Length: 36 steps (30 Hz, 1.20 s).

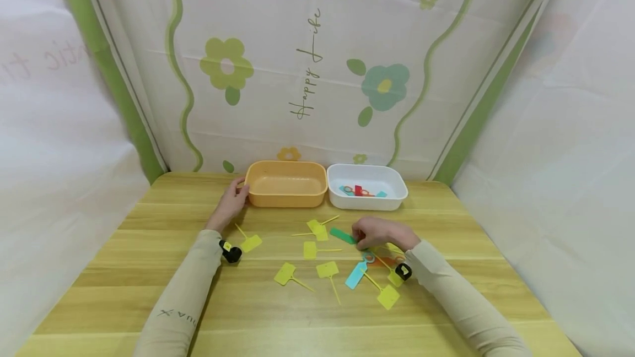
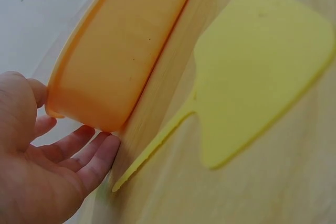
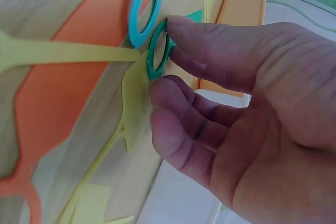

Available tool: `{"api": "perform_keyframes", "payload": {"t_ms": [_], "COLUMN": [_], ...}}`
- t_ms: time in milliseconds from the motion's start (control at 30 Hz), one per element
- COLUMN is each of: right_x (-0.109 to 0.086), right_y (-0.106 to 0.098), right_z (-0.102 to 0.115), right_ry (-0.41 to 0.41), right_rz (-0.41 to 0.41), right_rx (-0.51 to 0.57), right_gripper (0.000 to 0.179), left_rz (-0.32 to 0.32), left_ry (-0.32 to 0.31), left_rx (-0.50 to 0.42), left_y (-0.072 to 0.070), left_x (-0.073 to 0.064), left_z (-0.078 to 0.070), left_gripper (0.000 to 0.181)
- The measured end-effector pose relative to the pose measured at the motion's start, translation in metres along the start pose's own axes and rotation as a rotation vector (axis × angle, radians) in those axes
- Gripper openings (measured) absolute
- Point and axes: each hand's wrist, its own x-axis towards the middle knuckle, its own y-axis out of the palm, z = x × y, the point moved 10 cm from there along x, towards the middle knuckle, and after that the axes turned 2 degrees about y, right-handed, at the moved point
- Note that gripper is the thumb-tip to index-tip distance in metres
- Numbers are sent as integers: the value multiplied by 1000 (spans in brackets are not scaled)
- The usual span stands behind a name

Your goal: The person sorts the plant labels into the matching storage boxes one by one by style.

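Observation:
My left hand (image 1: 233, 200) holds the left end of an orange plastic bin (image 1: 286, 201), thumb at the rim and fingers against the outer wall in the left wrist view. A yellow plastic label with a thin stem (image 2: 262, 66) lies beside that hand. My right hand (image 1: 377, 232) pinches the ring of a green plastic tag (image 1: 342, 235) between thumb and forefinger, just above the table. Beneath and beside it lie a blue ringed tag (image 1: 355, 275), an orange tag (image 3: 68, 87) and several yellow labels (image 1: 388, 297), some overlapping.
Right of the orange bin stands a white bin (image 1: 367, 203) holding a few blue and red tags (image 1: 358, 190). More yellow labels (image 1: 285, 274) are scattered over the middle of the wooden table (image 1: 238, 313). Behind the bins hangs a printed curtain (image 1: 278, 70).

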Motion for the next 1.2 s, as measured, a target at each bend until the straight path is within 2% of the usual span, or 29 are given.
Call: {"api": "perform_keyframes", "payload": {"t_ms": [300,600,1033,1200], "right_x": [6,14,16,14], "right_y": [1,-7,-3,-5], "right_z": [1,16,19,20], "right_ry": [16,-22,-71,-84], "right_rz": [-58,-138,-151,-167], "right_rx": [70,-18,-90,-81], "right_gripper": [18,9,6,5], "left_rz": [1,-3,-10,-17], "left_ry": [-1,20,9,14], "left_rx": [9,10,12,16], "left_y": [-1,-1,-1,-1], "left_x": [-1,-1,-1,-1], "left_z": [1,-1,-2,-2], "left_gripper": [56,57,55,55]}}
